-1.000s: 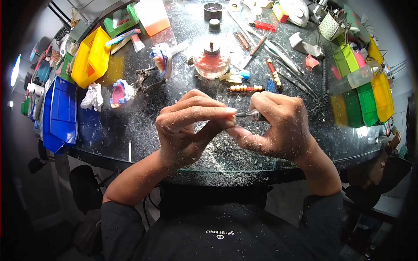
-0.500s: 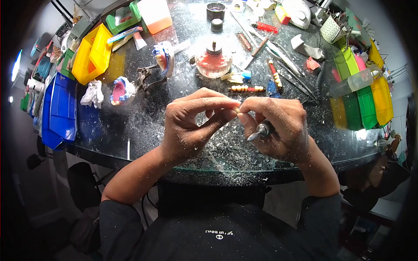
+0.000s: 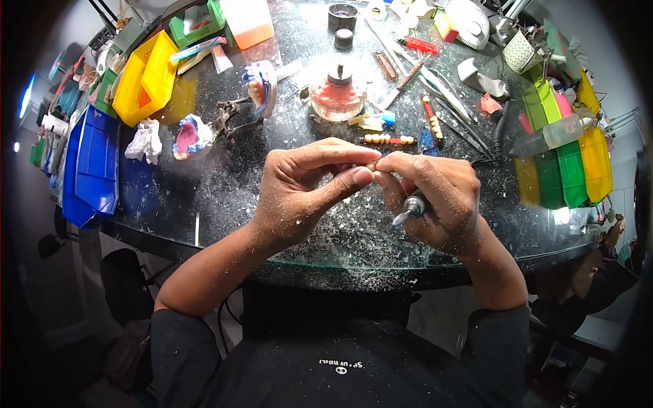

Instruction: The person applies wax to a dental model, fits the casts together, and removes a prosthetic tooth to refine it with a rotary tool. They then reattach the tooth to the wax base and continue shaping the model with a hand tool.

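Observation:
My left hand (image 3: 296,187) is closed, thumb and index finger pinching a tiny pale piece, apparently an artificial tooth (image 3: 372,165), mostly hidden by fingertips. At the same spot, the thumb and index fingertips of my right hand (image 3: 445,190) meet it from the other side. A rotary handpiece (image 3: 414,204) with a pale pointed bur is tucked in the curled fingers of my right hand, its tip pointing down and left, apart from the piece. Just beyond the fingers lie a strip of artificial teeth (image 3: 388,139) and a second strip (image 3: 433,122). Pale shavings dust both hands.
At left, a dental model on an articulator (image 3: 262,92) stands beside a pink-and-blue model (image 3: 190,138) and a yellow bin (image 3: 145,81). A glass spirit burner (image 3: 338,98) stands behind my hands. Tweezers (image 3: 445,94) and other tools lie right. Shavings cover the black table (image 3: 224,204).
The camera view has shifted slightly. My left thumb has drawn back a little, and the fingertips have shifted around the small piece. The handpiece stays in my right hand.

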Available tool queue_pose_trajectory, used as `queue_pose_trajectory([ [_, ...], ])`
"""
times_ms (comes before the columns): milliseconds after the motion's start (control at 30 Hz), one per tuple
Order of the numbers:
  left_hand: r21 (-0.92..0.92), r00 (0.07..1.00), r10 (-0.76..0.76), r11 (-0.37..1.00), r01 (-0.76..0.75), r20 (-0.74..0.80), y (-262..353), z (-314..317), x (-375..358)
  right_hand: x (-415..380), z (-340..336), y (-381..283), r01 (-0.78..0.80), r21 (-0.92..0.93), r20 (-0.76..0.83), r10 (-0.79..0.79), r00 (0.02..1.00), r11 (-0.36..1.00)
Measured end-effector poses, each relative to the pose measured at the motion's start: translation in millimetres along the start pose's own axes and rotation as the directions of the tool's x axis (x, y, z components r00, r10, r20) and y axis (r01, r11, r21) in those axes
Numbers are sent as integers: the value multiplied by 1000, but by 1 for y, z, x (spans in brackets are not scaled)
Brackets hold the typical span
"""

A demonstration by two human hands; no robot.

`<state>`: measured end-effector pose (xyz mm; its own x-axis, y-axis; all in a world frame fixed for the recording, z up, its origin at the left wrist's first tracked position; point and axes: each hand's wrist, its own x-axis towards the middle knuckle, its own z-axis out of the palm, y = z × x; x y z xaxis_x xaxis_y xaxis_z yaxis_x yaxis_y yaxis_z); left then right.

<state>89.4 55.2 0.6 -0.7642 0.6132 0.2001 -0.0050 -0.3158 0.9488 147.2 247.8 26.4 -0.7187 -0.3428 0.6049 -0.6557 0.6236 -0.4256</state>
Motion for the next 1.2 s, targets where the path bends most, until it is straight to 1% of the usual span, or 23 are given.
queue_pose_trajectory([
  [67, 36, 999, 39, 999, -39, -3, -5, -1, 1, 0, 0, 1, 27, -1, -1, -27, 1000, 1000],
  [133, -30, 999, 32, 999, -33, -25, -7, 0, 1, 3, -1, -1, 51, 16, 0, -51, 999, 999],
  [167, -62, 999, 28, 998, -30, -35, -7, 0, 1, 5, -3, -4, 12, -6, -2, -12, 1000, 1000],
  [233, -116, 996, -61, 992, 52, -69, -1, 2, 0, 10, -7, -12, -69, -49, -8, 68, 998, 996],
  [267, -145, 991, -105, 985, 92, -85, 2, 3, 0, 10, -9, -15, -192, -13, 6, 192, 981, 981],
  [333, -124, 985, -133, 985, 119, -110, 4, 3, -1, 9, 0, 3, -64, -13, -139, 62, 988, 998],
  [367, -114, 982, -145, 985, 131, -124, 4, 3, -1, 11, -1, 6, -50, -43, -143, 44, 989, 998],
  [433, -157, 986, -120, 982, 101, -117, 0, 1, 0, 13, -3, 11, -24, -100, -149, 9, 989, 995],
  [533, -191, 987, -112, 978, 88, -117, -2, 0, 0, 8, 0, 11, -151, -55, -116, 143, 983, 987],
  [633, -187, 982, -121, 978, 94, -141, -1, 1, -1, 11, -6, -6, -258, -77, 43, 262, 964, 963],
  [733, -194, 980, -126, 976, 95, -151, -3, 1, -2, 10, -4, -7, -260, -211, 115, 288, 951, 942],
  [867, -291, 981, -149, 951, 107, -127, -9, -1, -2, 9, -1, -8, -333, -251, 94, 366, 926, 909],
  [967, -329, 986, -139, 939, 101, -93, -14, -4, -2, 7, 0, -7, -306, -283, 83, 341, 937, 909],
  [1067, -360, 985, -152, 926, 112, -85, -15, -3, -3, 8, -1, -8, -306, -306, 100, 350, 931, 902],
  [1167, -392, 986, -136, 916, 86, -101, -17, -2, -3, 7, 2, -4, -340, -274, 76, 373, 925, 900],
  [1200, -409, 986, -147, 907, 103, -78, -16, -3, -3, 7, 1, -5, -333, -281, 86, 369, 925, 900],
])
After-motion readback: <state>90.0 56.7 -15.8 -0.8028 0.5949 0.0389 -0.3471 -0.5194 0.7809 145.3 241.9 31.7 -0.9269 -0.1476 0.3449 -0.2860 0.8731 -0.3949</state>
